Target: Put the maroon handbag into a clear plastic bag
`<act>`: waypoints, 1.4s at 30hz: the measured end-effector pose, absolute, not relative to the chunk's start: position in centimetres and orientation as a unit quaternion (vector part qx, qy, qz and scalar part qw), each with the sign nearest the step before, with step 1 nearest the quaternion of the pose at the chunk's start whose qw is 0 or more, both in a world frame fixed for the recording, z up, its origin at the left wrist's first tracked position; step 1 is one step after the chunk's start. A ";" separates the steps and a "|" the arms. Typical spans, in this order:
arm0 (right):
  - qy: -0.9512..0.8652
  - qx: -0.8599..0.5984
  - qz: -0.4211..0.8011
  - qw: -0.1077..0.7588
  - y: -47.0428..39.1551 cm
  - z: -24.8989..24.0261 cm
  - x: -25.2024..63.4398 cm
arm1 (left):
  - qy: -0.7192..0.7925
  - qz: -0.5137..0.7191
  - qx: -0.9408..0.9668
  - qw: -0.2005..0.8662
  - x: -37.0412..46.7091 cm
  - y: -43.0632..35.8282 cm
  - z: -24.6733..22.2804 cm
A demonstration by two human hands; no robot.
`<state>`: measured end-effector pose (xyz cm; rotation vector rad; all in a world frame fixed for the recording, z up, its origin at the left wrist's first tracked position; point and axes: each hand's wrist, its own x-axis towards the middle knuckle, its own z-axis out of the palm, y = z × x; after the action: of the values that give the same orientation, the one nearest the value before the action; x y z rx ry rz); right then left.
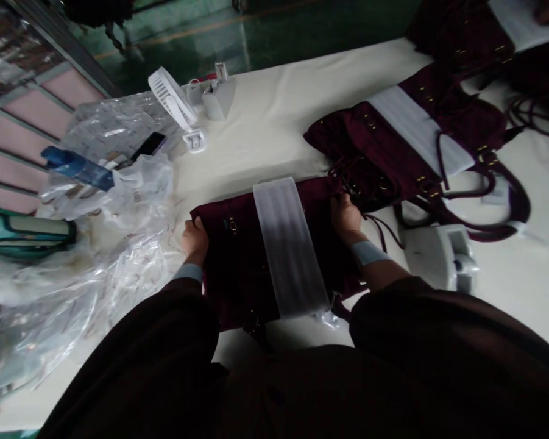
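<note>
A dark maroon bag [228, 262] lies in front of me on the pale table, with a band of white foam wrap [290, 244] across its middle. My left hand [195, 239] grips the bag's upper left corner, fingers closed on the fabric. At the upper right edge, my right hand [346, 214] is closed on the same bag. Just beyond my right hand lies a second maroon bag [393, 146] with white wrap around it, its handles curving to the right.
Crumpled clear plastic [132, 262] covers the left side, near a blue bottle [77, 167], a teal bottle [27, 233] and a phone [150, 146]. A label roll [171, 97] stands at the back. A white tape dispenser [439, 256] sits right; more bags [466, 36] lie beyond.
</note>
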<state>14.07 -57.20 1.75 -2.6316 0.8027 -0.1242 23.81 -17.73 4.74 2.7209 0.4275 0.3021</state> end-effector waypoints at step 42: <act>0.131 -0.962 0.121 0.209 -46.7 2.9 -15.6 | -0.550 -0.110 0.813 0.153 2.6 -35.3 7.4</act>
<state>-15.62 -46.70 2.92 -2.6754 0.3645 0.3368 2.61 -35.27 7.41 2.3326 -1.5775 -0.3145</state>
